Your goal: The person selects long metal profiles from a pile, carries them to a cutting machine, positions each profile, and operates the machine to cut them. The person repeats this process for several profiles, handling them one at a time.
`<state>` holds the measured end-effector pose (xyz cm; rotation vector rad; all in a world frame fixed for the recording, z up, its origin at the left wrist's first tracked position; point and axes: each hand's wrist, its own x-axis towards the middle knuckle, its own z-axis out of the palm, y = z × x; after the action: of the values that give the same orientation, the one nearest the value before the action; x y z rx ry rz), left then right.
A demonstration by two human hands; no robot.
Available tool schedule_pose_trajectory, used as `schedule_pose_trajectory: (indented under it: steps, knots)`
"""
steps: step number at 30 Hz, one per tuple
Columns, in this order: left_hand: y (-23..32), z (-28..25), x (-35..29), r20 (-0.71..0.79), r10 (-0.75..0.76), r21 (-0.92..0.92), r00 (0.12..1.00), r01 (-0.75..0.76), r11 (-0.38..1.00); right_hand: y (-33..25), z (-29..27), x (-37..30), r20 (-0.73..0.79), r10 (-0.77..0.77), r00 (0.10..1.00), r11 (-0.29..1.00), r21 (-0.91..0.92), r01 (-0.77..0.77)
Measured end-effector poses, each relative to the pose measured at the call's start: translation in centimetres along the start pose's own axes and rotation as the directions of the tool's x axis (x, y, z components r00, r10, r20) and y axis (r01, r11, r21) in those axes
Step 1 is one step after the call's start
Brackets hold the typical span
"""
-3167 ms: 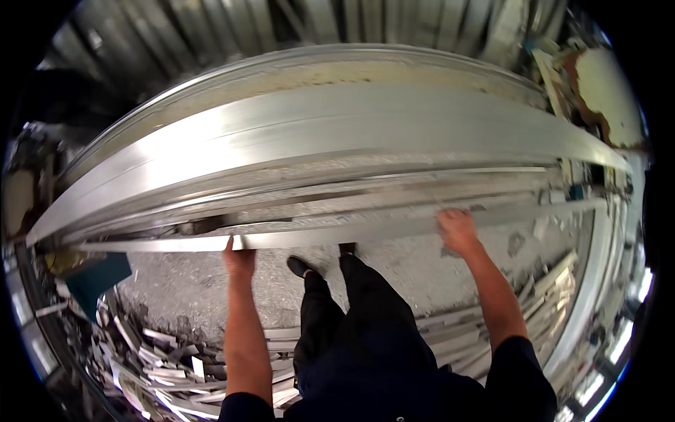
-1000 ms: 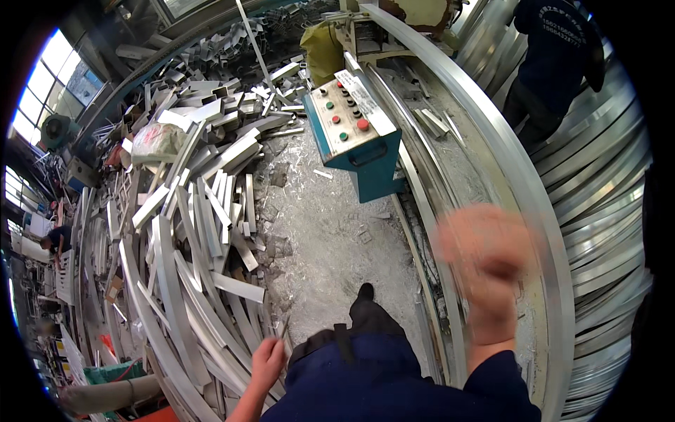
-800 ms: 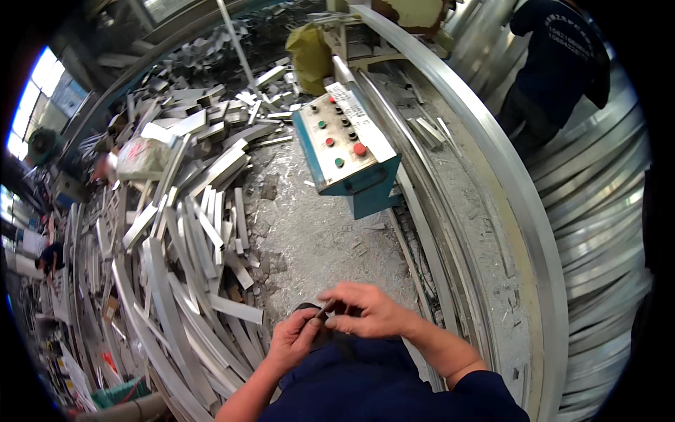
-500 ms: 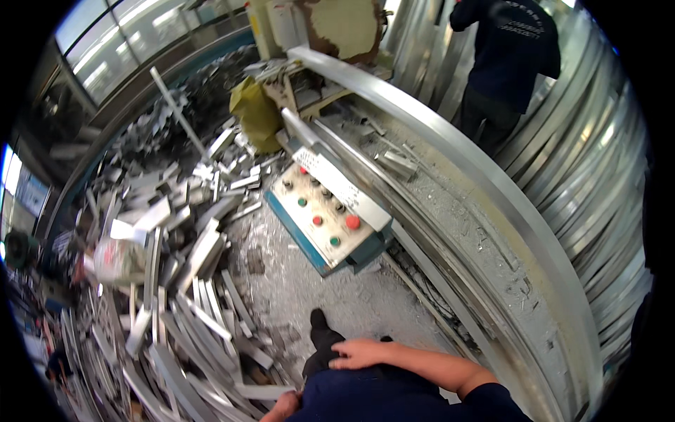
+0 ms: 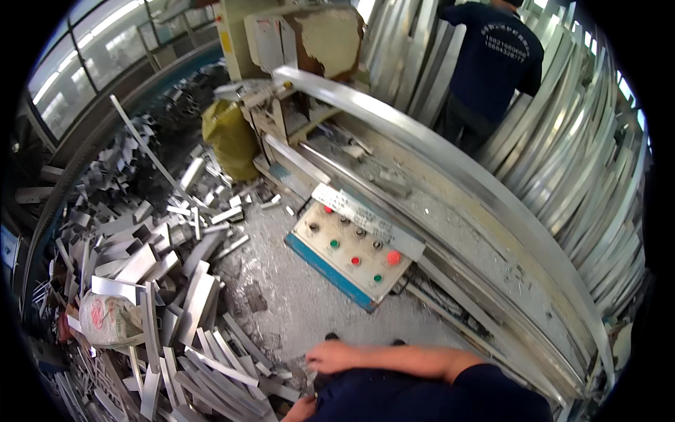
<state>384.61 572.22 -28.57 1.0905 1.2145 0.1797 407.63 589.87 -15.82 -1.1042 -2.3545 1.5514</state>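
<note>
My right forearm crosses in front of my dark shirt, and my right hand [image 5: 332, 356] hovers over the grey floor. Its fingers are loosely bent, with nothing visible in them. Below it at the lower edge, my left hand [image 5: 302, 408] shows only in part beside my body; its fingers are hidden. Ahead of both hands stands a control box [image 5: 344, 246] with a pale top, blue side and several red, green and black buttons and knobs. A long pale strip with writing [image 5: 369, 224] lies along its far edge. Neither hand touches the box.
Metal profile offcuts [image 5: 204, 302] heap on the left around a whitish sack [image 5: 109, 320]. A yellow sack [image 5: 230, 141] stands by the machine [image 5: 309, 42]. One long metal profile [image 5: 422, 133] runs along the bench [image 5: 485, 239]. Behind it, a person [image 5: 496, 63] faces upright profiles [image 5: 562, 162].
The view has shifted, so the control box sits lower and farther right. My right hand has moved left and in toward my body. The other person remains by the profiles.
</note>
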Motion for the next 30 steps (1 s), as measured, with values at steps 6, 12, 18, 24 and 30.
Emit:
schedule_pose_trajectory:
  steps: [6, 12, 18, 24, 30]
  knots:
    - [2.7, -2.3, 4.3, -0.112, -0.095, 0.318, 0.989, 0.126, 0.940, 7.7, -2.9, -1.2, -0.271, 0.225, 0.936, 0.924, -0.246, -0.293]
    - [0.5, -4.7, 7.1, -0.265, -0.120, 0.507, 0.957, 0.244, 0.826, 9.2, -13.0, 3.9, -0.667, 0.306, 0.679, 0.924, 0.035, -0.382]
    - [3.2, -11.4, 7.2, -0.076, -0.078, 0.159, 0.994, 0.090, 0.983, 12.4, -18.7, 10.7, -0.770, 0.351, 0.533, 0.925, 0.197, -0.325]
    - [14.9, -22.3, 8.4, -0.007, -0.338, 0.485, 0.941, 0.299, 0.822, 15.0, -20.7, 16.6, -0.726, 0.401, 0.559, 0.899, 0.196, -0.391]
    - [27.7, -28.7, 20.3, -0.132, -0.040, 0.932, 0.990, 0.137, 0.335, 15.4, -20.0, 17.2, -0.720, 0.503, 0.478, 0.859, 0.355, -0.368]
